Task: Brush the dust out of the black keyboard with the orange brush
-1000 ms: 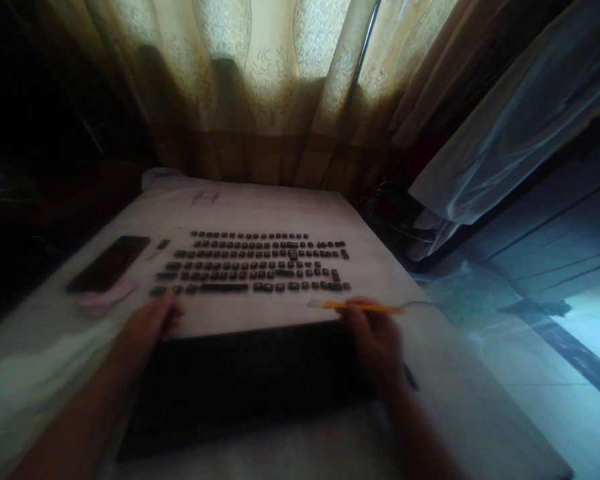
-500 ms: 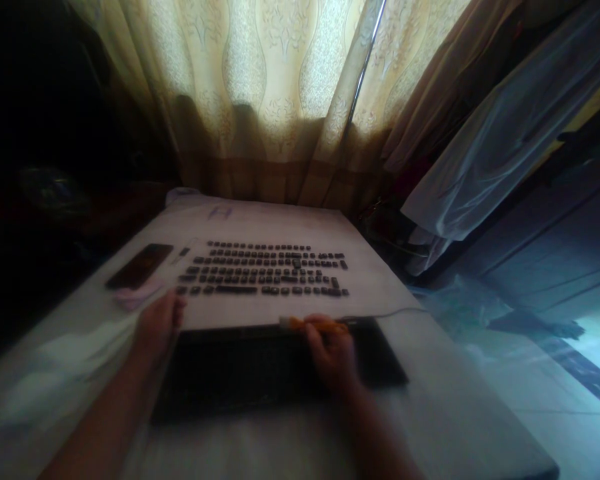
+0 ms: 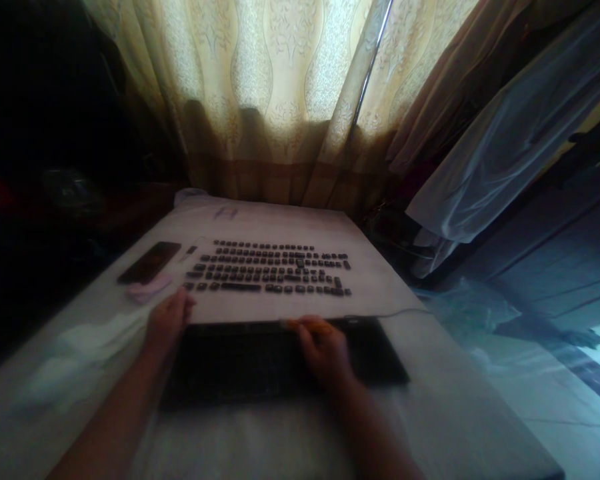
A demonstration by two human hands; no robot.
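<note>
My right hand [image 3: 325, 350] is closed round an orange-handled brush [image 3: 313, 325], its pale tip at the far edge of a black keyboard base [image 3: 240, 363]. My left hand [image 3: 169, 320] is closed at the base's far left corner; whether it grips the edge or anything small cannot be made out. Beyond the base, loose dark keycaps [image 3: 250, 269] lie in rows on the pale-covered table [image 3: 450, 407]. A cable [image 3: 395, 313] runs from the base's far edge to the right.
At the left lie a dark phone [image 3: 150, 262], a pink cloth [image 3: 149, 288], a small dark piece [image 3: 192, 250] and a crumpled whitish cloth or bag [image 3: 75, 353]. Behind the table hangs a patterned curtain [image 3: 287, 87]. Clear plastic [image 3: 475, 313] lies beyond the right edge.
The brush in my right hand has shifted slightly left along the base's far edge. The whole view has moved a little, and my left hand stays near the corner.
</note>
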